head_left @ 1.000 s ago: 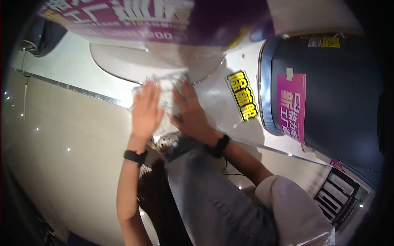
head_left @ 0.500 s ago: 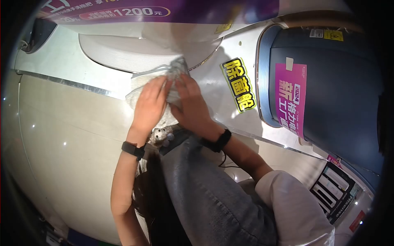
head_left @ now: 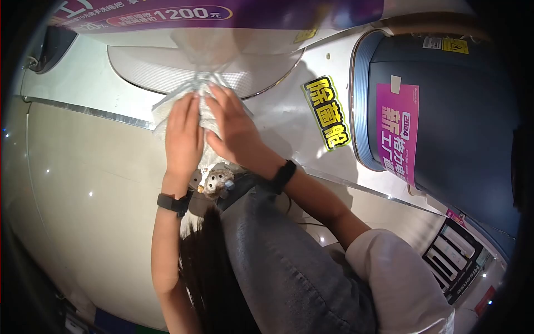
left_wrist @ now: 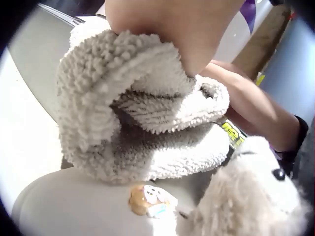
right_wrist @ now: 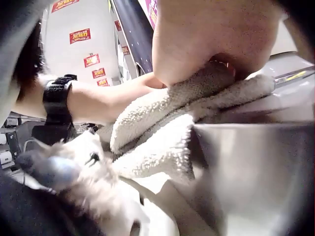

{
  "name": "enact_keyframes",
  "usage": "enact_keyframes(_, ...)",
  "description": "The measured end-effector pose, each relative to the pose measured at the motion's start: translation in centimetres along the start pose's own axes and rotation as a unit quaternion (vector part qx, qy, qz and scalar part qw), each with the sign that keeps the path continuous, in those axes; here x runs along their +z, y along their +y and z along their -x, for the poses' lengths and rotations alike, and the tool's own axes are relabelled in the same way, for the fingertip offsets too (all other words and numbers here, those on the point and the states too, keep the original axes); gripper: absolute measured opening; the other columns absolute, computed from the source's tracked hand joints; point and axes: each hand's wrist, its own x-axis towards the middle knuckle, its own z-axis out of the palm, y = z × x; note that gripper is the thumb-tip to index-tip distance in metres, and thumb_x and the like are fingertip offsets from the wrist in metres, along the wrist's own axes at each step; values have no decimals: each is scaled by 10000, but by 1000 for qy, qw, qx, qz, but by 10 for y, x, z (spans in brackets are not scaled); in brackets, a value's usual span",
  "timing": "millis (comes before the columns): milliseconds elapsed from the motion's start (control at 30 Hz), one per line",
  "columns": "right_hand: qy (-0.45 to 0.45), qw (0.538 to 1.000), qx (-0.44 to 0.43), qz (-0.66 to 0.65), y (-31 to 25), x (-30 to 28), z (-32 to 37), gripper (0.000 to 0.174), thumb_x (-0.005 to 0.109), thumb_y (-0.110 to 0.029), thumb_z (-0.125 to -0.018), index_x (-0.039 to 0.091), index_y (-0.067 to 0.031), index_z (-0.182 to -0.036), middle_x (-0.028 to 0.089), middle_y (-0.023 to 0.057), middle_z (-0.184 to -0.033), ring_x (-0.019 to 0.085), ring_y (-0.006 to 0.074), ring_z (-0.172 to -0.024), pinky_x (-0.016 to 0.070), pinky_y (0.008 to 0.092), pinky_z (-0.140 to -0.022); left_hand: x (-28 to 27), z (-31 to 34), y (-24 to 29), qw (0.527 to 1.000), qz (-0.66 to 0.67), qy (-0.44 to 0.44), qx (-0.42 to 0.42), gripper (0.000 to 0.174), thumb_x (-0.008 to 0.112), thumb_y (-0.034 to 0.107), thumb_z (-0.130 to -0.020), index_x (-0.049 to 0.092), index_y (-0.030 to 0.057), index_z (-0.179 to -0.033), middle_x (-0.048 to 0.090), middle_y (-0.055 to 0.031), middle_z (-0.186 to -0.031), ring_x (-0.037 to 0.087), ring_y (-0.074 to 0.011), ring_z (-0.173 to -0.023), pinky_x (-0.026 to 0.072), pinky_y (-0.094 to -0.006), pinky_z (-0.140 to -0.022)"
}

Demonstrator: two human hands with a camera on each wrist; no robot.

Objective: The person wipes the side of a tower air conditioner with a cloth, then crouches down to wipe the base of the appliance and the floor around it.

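A folded, fluffy off-white cloth lies beneath both hands, on the white platform in front of the curved panel. My left hand rests on its left half, fingers straight and pointing away from me. Beside it, my right hand presses the right half with extended fingers, its thumb spread toward the left hand. The cloth's far edge bunches up just beyond the fingertips. Thick, loose folds show under the palms in both wrist views. A small plush toy sits close below the wrists.
A white curved unit with a purple banner stands ahead. Right of the hands, a yellow-and-black sticker is on the platform, before a dark blue appliance. Pale floor spreads at left.
Both hands have slid left together with the cloth across the platform. Its far edge now bunches ahead of the fingers. The head view has tilted slightly down.
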Motion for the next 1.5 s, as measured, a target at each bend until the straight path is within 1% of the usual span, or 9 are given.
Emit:
enact_keyframes(67,4,1000,18,5,4,-8,21,648,679,-103,-687,421,53,-1261,362,235,-1358,344,423,-1261,331,467,-1044,2,-2,8,998,10,-32,49,504,559,-34,-740,505,-18,-1241,477,-151,-1290,457,-340,-1191,389,-425,-995)
enact_keyframes(133,5,992,120,32,6,-14,42,657,684,-103,-695,406,47,-1270,361,242,-1360,332,432,-1269,312,475,-1053,4,-3,15,988,33,-86,123,521,563,-43,-737,507,-9,-1254,479,-156,-1293,462,-350,-1189,379,-436,-1012)
enact_keyframes(300,62,995,68,46,5,-2,36,633,672,-124,-707,419,60,-1257,349,250,-1377,337,429,-1273,321,471,-1051,6,0,16,991,29,-79,102,485,571,-33,-729,524,-10,-1212,500,-136,-1281,477,-314,-1189,402,-415,-989)
enact_keyframes(467,18,998,-52,-23,-7,25,-30,545,630,-110,-701,483,93,-1185,397,248,-1346,363,386,-1271,343,412,-1053,-13,6,-22,997,-39,26,-56,557,542,-20,-762,451,-9,-1311,444,-190,-1343,418,-357,-1242,360,-425,-1023)
enact_keyframes(633,21,998,-57,-18,-21,56,-62,510,577,-137,-700,517,96,-1149,418,227,-1331,348,347,-1288,330,396,-1067,-22,3,-38,992,-8,87,-94,533,472,-42,-782,439,-28,-1314,423,-204,-1359,408,-369,-1244,342,-429,-1030)
enact_keyframes(900,37,998,46,20,6,3,31,662,658,-110,-698,402,51,-1286,378,256,-1348,346,424,-1269,320,454,-1061,-1,-3,5,992,38,-60,102,465,525,-52,-750,531,-19,-1215,487,-148,-1289,475,-331,-1186,392,-424,-996)
enact_keyframes(1000,18,994,97,43,6,-9,42,690,671,-129,-694,382,47,-1296,372,256,-1358,358,428,-1264,328,465,-1053,-2,-6,15,990,90,-74,85,460,528,-54,-754,542,-1,-1211,504,-145,-1264,489,-321,-1172,401,-419,-986)
enact_keyframes(1233,-31,994,-99,-20,5,26,-39,660,674,-164,-691,437,59,-1265,348,221,-1399,335,379,-1293,338,427,-1059,-18,1,-38,999,-26,35,-18,521,465,-72,-777,458,-22,-1296,448,-191,-1345,425,-360,-1241,349,-430,-1034)
enact_keyframes(1500,8,988,-152,29,-10,68,-101,543,641,-180,-721,498,83,-1174,413,197,-1347,345,318,-1296,375,377,-1037,-44,-17,-79,995,-23,63,-72,555,427,-99,-776,415,-40,-1327,403,-200,-1383,376,-369,-1273,295,-420,-1072)
